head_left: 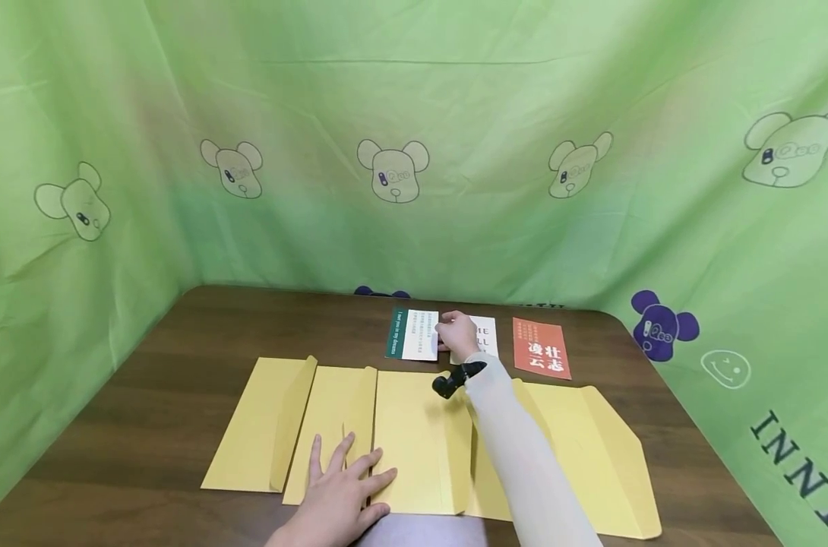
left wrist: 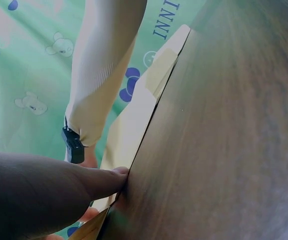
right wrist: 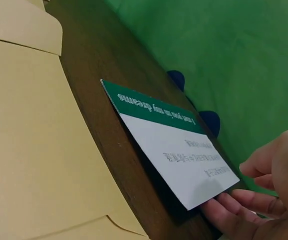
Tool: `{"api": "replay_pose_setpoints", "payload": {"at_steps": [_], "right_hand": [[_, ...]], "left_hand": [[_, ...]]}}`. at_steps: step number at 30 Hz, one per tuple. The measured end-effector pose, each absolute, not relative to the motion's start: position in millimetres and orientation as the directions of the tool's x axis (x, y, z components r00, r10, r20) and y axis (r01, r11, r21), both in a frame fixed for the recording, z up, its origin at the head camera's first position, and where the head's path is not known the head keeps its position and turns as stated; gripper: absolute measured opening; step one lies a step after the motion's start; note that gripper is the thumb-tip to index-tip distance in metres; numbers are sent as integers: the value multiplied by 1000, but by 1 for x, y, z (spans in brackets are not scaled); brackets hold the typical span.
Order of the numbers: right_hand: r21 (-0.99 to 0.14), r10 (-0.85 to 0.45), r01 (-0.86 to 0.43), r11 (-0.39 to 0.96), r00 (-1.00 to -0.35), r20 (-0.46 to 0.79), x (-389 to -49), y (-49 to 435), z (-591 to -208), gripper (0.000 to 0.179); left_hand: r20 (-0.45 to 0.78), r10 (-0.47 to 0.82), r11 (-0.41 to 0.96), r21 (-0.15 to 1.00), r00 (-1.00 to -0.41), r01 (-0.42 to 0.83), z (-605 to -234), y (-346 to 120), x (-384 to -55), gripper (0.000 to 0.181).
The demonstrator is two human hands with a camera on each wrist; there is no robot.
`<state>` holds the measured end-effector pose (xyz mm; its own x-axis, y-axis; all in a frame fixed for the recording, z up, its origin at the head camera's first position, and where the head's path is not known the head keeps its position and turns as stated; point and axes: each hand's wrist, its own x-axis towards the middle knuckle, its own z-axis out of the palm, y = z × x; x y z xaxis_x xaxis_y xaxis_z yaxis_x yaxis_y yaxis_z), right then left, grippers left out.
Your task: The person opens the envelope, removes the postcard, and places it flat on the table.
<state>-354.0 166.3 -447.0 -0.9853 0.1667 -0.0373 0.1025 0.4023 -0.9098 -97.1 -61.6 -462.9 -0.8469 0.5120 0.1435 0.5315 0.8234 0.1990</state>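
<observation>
My left hand (head_left: 340, 490) lies with spread fingers across two neighbouring yellow envelopes, the second (head_left: 332, 403) and third (head_left: 407, 425) from the left. In the left wrist view its thumb (left wrist: 106, 181) presses at the envelopes' near edge. My right hand (head_left: 458, 334) reaches to the right edge of a green-and-white printed card (head_left: 419, 334). In the right wrist view, fingertips (right wrist: 223, 207) touch that card's edge from below, while the thumb stays apart from its face. Dark shadow shows under the card's edge. A white lettered card (head_left: 485, 334) is partly covered by the right hand.
A red card (head_left: 541, 348) lies right of the white one. More yellow envelopes stand in the row, one at the far left (head_left: 250, 425) and one at the far right (head_left: 585, 448), with flaps unfolded. Behind the brown table (head_left: 127, 425) hangs a green curtain (head_left: 455, 243).
</observation>
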Motion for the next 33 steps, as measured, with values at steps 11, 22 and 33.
{"api": "replay_pose_setpoints", "payload": {"at_steps": [11, 22, 33], "right_hand": [[-809, 43, -19, 588, -998, 55, -346, 174, -443, 41], [-809, -65, -118, 575, -993, 99, -324, 181, -428, 39], [-831, -205, -265, 489, -961, 186, -281, 171, -418, 32]], "left_hand": [[186, 525, 790, 258, -831, 557, -463, -65, -100, 39], [367, 483, 735, 324, -795, 596, -459, -61, -109, 35], [364, 371, 788, 364, -854, 497, -453, -97, -111, 56]]}}
